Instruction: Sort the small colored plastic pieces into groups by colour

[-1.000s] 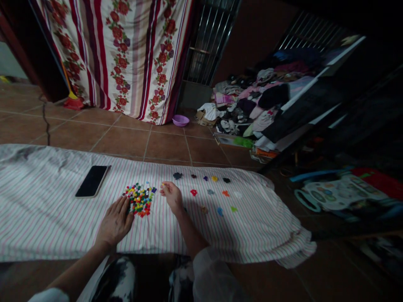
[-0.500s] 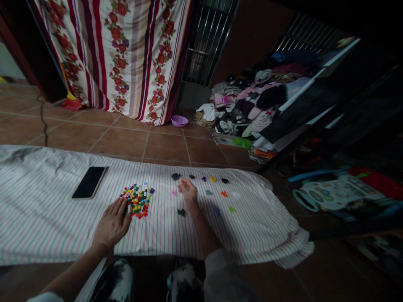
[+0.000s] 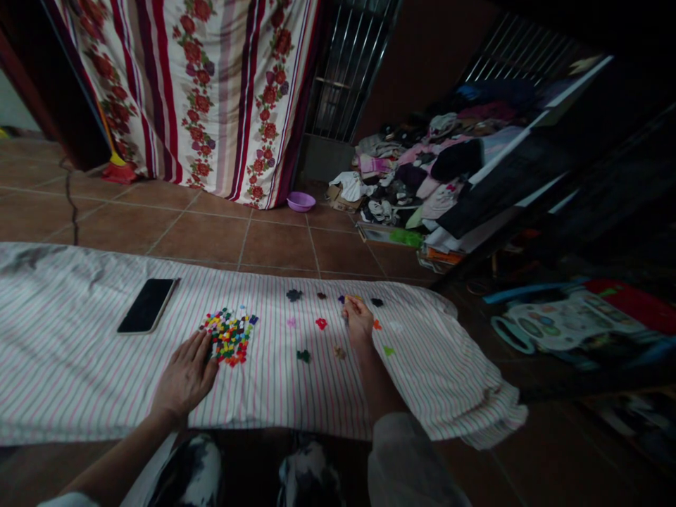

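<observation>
A heap of tiny many-coloured pieces (image 3: 231, 338) lies on the striped cloth (image 3: 253, 401); their exact kind is too small to make out. My left hand (image 3: 186, 373) rests flat at the heap's left edge, fingers stretched out. Over the sorted pieces on the right, my right hand (image 3: 359, 322) is pinched on a small yellow piece (image 3: 347, 299). It partly hides the yellow cluster beneath. Around it sit small one-colour clusters: black (image 3: 377, 303), red (image 3: 321, 324), beige (image 3: 339, 351), dark green (image 3: 303, 356), pink (image 3: 291, 322) and light green (image 3: 389, 351).
A phone (image 3: 147, 305) lies left of the heap. Beyond the cloth on the tiled floor are a purple basin (image 3: 301, 202), a red broom head (image 3: 119, 171) and a large pile of clothes (image 3: 417, 162). A floral curtain (image 3: 222, 98) hangs behind; a baby walker (image 3: 560, 320) stands at right.
My right hand has moved right, from beside the dark grey cluster to the yellow one, carrying the yellow piece. The red and beige clusters now show. My left hand stays by the heap.
</observation>
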`<state>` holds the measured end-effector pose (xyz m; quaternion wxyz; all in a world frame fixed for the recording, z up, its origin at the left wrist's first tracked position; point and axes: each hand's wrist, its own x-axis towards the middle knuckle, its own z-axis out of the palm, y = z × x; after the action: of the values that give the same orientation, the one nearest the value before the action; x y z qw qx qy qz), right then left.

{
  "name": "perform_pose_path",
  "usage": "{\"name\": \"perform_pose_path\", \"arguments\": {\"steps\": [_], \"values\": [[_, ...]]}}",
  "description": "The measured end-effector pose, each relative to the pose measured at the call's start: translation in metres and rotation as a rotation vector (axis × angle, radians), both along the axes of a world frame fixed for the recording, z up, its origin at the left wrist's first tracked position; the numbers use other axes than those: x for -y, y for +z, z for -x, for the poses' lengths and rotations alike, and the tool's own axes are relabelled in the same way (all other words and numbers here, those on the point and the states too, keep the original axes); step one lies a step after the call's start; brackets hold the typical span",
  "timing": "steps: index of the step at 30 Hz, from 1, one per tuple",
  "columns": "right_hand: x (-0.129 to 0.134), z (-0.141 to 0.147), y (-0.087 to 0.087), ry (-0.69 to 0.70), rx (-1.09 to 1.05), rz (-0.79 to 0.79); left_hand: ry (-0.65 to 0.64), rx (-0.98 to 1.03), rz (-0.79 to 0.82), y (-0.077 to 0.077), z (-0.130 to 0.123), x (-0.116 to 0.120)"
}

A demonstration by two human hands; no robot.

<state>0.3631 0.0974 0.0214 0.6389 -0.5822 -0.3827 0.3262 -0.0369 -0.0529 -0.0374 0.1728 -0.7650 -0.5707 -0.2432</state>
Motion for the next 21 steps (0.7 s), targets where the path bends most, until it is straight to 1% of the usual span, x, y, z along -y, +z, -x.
{"name": "perform_pose_path", "arguments": {"steps": [3, 7, 13, 15, 19, 21], "values": [[-0.004, -0.021, -0.001, -0.062, 0.003, 0.039, 0.006, 0.011, 0.0, 0.0, 0.0, 0.0], [-0.008, -0.045, -0.008, -0.112, 0.014, 0.075, -0.009, -0.001, 0.013, 0.002, -0.001, 0.001], [-0.015, -0.066, -0.018, -0.182, 0.021, 0.136, 0.018, 0.005, 0.006, 0.003, 0.0, 0.0], [-0.018, -0.07, -0.019, -0.199, 0.071, 0.186, 0.016, -0.005, 0.015, 0.004, 0.0, 0.001], [-0.023, -0.072, -0.018, -0.226, 0.265, 0.322, 0.02, -0.033, 0.011, 0.006, -0.001, 0.001], [-0.027, -0.072, -0.019, -0.227, 0.318, 0.355, 0.024, -0.038, -0.001, 0.008, -0.001, 0.002]]}}
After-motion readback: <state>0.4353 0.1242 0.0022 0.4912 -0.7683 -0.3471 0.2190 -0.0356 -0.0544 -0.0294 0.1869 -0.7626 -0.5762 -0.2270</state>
